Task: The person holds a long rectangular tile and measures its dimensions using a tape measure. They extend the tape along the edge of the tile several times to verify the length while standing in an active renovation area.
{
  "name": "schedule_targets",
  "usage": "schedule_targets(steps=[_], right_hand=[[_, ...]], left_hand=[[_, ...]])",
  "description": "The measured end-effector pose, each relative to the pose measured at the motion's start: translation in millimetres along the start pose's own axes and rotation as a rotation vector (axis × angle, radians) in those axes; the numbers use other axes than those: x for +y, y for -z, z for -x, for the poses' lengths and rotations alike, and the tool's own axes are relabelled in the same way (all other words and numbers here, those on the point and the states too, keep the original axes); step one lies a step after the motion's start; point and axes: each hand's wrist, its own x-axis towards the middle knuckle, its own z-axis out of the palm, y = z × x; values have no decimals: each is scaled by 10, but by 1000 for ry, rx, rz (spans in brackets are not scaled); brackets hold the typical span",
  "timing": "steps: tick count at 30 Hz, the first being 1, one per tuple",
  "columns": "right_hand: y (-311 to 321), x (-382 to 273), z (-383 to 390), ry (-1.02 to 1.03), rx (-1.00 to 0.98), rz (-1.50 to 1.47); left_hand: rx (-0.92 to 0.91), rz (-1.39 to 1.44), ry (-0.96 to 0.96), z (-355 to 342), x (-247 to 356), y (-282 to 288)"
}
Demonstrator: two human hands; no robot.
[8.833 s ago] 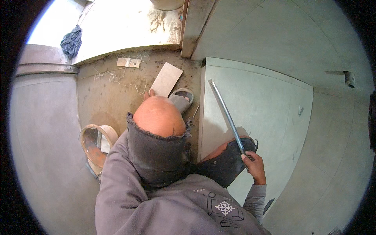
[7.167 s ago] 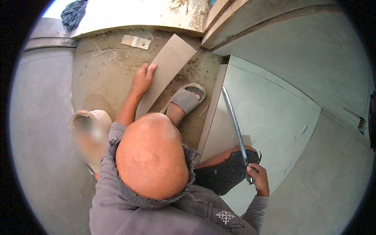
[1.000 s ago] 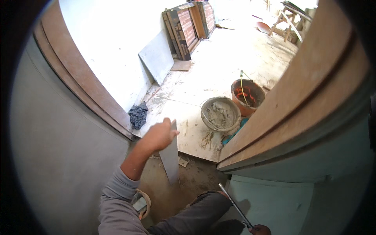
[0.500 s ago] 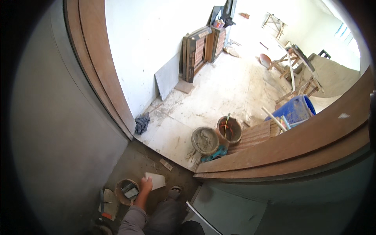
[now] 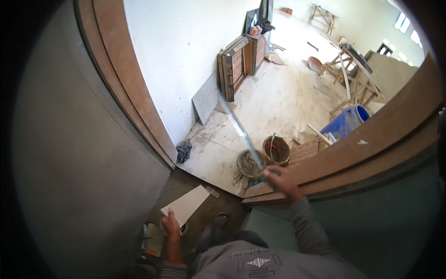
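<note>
Tile strip (image 5: 186, 204), pale beige, flat and straight-edged with a smooth matte face, slants above the brown, dirt-stained floor (image 5: 202, 221) on the near side of the doorway. The left hand (image 5: 171, 224) grips its lower left end, thumb lying on the upper face. The right hand (image 5: 280, 181) is closed around the near end of a slender, straight, silvery metal bar (image 5: 241, 130), blurred along its length and pointing up and leftward, so that it crosses in front of a round bucket of lumpy grey mortar (image 5: 247, 163). Reddish-brown door frame (image 5: 357, 156) pieces with stepped edges bend along both sides, and a dusty, smeared pale floor (image 5: 278, 102) stretches beyond.

Compared with half a second ago, the right hand is now in full sight, and the bar is raised before the doorway instead of low at the bottom edge. The tile strip is turned too, its far end now just beside a small flat wooden piece (image 5: 213, 191).

Counted up: one tile strip, one bar, two buckets, the second a dark-rimmed bucket (image 5: 277, 152) beside the mortar, one blue plastic barrel (image 5: 344, 122), one crumpled black bag (image 5: 184, 151), and one flat grey slab (image 5: 205, 100) leaning against the white wall (image 5: 172, 56)
</note>
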Motion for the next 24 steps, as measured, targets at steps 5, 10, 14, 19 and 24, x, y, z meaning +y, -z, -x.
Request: schedule_targets(steps=[5, 10, 14, 19, 24], right_hand=[[178, -64, -15, -88, 174, -253], [186, -76, -100, -73, 143, -307], [228, -77, -137, -78, 191, -256], [198, 149, -253, -49, 296, -112], [179, 47, -658, -339, 411, -224]], left_hand=[[8, 74, 72, 318, 748, -188], [-32, 160, -38, 367, 1154, -456], [-111, 141, -74, 131, 1372, -889], [-242, 29, -54, -314, 1692, -1675], [-385, -14, -58, -885, 2199, -2679]])
